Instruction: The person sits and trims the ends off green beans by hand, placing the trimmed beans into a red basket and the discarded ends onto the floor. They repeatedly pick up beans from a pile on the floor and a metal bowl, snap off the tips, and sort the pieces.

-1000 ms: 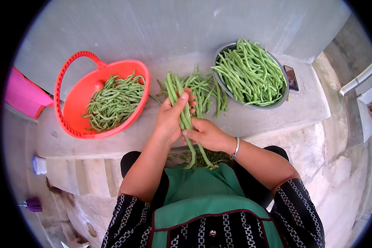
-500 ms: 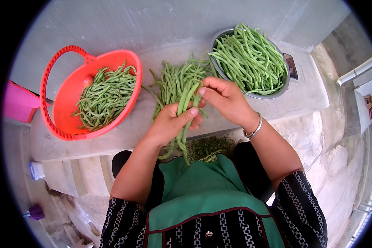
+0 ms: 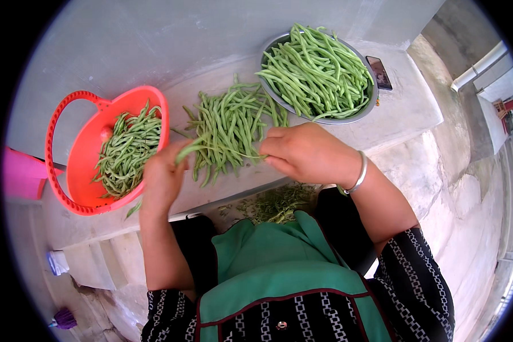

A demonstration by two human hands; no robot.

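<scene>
My left hand (image 3: 164, 176), a little blurred, is closed around a few green beans (image 3: 189, 149) beside the red basket's rim. One bean end pokes out below that hand. My right hand (image 3: 310, 153) is pinched shut at the near right of a loose pile of green beans (image 3: 228, 122). A thin green strand (image 3: 233, 154) runs from the held beans across to its fingertips, looking like a string pulled off a bean. The pile lies on a grey concrete ledge (image 3: 402, 108) between the two hands, slightly beyond them.
On the left stands a red plastic basket (image 3: 164, 117) with beans and a small reddish round thing inside. A metal basin (image 3: 353, 121) heaped with beans is at the back right, a phone (image 3: 379, 73) beside it. Green trimmings (image 3: 282, 202) lie below the ledge.
My hands have moved apart: the left went left toward the basket with the beans, the right slightly right and nearer. A thin strand now stretches between them. The view has shifted slightly.
</scene>
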